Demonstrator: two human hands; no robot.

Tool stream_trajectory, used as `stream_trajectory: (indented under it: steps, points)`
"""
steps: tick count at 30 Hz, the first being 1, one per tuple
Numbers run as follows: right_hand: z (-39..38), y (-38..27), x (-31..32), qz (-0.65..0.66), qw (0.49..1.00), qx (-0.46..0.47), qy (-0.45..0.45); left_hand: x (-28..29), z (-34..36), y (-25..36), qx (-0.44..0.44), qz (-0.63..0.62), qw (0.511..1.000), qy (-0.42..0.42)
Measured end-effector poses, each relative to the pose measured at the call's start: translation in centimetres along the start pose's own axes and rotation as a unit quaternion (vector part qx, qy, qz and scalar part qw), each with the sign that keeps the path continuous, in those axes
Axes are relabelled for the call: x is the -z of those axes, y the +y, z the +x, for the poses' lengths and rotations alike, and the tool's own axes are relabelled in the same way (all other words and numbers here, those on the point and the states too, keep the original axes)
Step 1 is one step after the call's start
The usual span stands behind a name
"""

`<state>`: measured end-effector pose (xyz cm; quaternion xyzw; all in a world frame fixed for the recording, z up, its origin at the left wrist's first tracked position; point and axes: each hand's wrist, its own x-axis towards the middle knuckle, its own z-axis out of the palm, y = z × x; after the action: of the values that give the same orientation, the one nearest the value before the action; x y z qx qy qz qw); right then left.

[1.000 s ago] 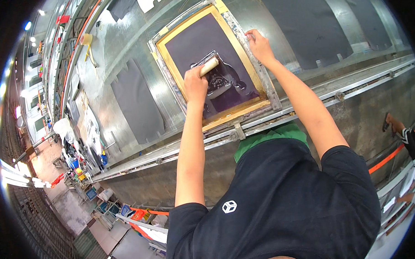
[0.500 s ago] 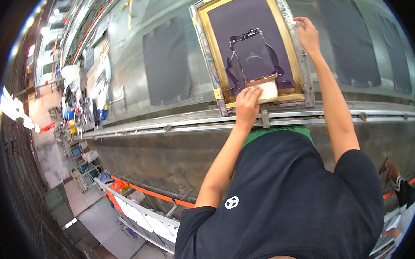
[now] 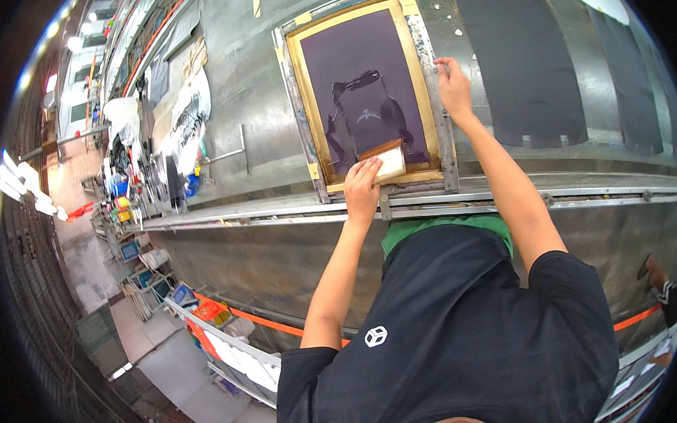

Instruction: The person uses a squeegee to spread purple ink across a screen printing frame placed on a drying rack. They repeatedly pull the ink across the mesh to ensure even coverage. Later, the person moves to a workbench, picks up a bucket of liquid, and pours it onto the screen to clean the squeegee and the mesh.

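A screen-printing frame (image 3: 448, 144) with yellow tape along its inner edges lies on the long metal table. Its dark mesh (image 3: 348, 47) carries glossy dark ink (image 3: 341, 129) around a rectangular patch with a small pale curved mark. My left hand (image 3: 361, 184) is closed on a squeegee (image 3: 391, 167) with a pale body and a brown edge, tilted at the near end of the mesh. At the frame's right side, my right hand (image 3: 454, 90) has its fingers bent around the edge. The surface under the frame is hidden.
Dark flat panels (image 3: 524, 71) lie on the table to the right of the frame. A metal rail (image 3: 264, 214) runs along the table's near edge. Bags, bottles and tools crowd the far-left end (image 3: 125, 182). Behind me at left stands a rack with an orange bar (image 3: 260, 322).
The frame has moved left along the table, with both hands and the squeegee going along. The dark panel formerly left of it no longer shows, and another panel is uncovered on its right.
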<state>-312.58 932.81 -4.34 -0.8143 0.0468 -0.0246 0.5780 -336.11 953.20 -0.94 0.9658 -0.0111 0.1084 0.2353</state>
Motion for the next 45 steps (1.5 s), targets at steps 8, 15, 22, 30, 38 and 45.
stream_trajectory:
  steps: [8, 15, 22, 30, 38, 45]
  points:
    - [-0.4, 1.2, -4.2, -0.011, 0.999, -0.001, 0.032, 2.4, -4.7, -4.7, -0.023, 0.005, 0.999, -0.039]
    - [0.2, 1.9, -4.4, -0.041, 0.998, -0.047, 0.020, 1.3, 7.7, -9.5, -0.003, -0.004, 1.000, -0.011]
    - [0.2, 2.1, -4.4, -0.026, 0.999, -0.036, 0.027, 1.6, 15.5, -9.7, -0.012, -0.015, 0.999, -0.027]
    - [-0.2, 1.5, -4.1, -0.036, 0.997, -0.069, 0.027, 1.4, 4.2, -8.5, -0.069, -0.020, 0.997, -0.009]
    - [0.1, 1.6, -4.4, -0.014, 0.998, -0.053, 0.023, 1.5, 20.7, -11.9, 0.053, -0.059, 0.995, -0.066]
    - [-0.1, 1.4, -4.5, -0.045, 0.998, -0.050, 0.020, 1.1, 16.1, -11.2, -0.033, 0.003, 0.998, -0.057]
